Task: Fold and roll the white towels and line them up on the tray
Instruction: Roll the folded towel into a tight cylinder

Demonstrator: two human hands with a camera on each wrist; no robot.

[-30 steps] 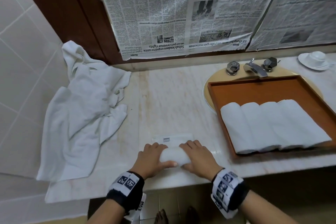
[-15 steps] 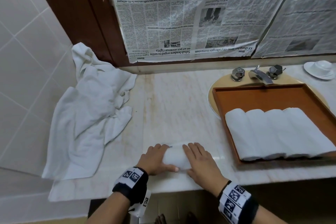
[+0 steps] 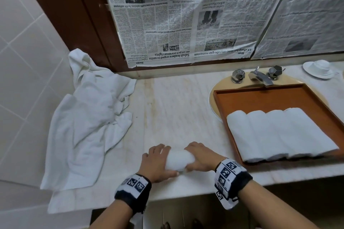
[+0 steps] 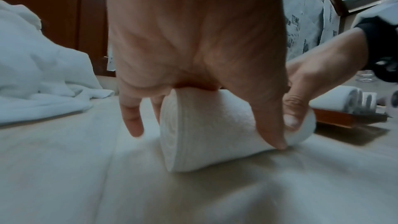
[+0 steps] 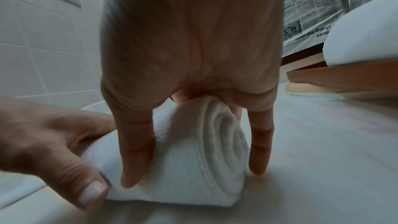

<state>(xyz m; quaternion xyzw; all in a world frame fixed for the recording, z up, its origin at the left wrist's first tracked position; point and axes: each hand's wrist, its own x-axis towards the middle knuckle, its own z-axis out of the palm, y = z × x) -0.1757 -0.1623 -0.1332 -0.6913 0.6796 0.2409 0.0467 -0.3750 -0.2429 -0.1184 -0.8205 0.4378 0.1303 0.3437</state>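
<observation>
We see a rolled towel (image 3: 179,160) lying on the counter (image 3: 173,109) near its front edge, left of the tray (image 3: 260,96). Our left hand (image 3: 155,163) and right hand (image 3: 201,158) each wrap one end, fingers curled over it and thumbs in front. Four rolls (image 3: 279,134) sit side by side in the tray.

We see a pale marble counter (image 3: 178,109) with faint brownish streaks running front to back. At its left end lies a heap of loose white towels (image 3: 89,117), partly leaning on the tiled wall and spilling to the front edge. Near the front edge, at the middle, lies a rolled white towel (image 3: 179,160). To the right a wooden tray (image 3: 264,96) sits over the sink basin (image 3: 214,96), just before the taps (image 3: 258,77). A white cup and saucer (image 3: 319,69) stand at the far right.
</observation>
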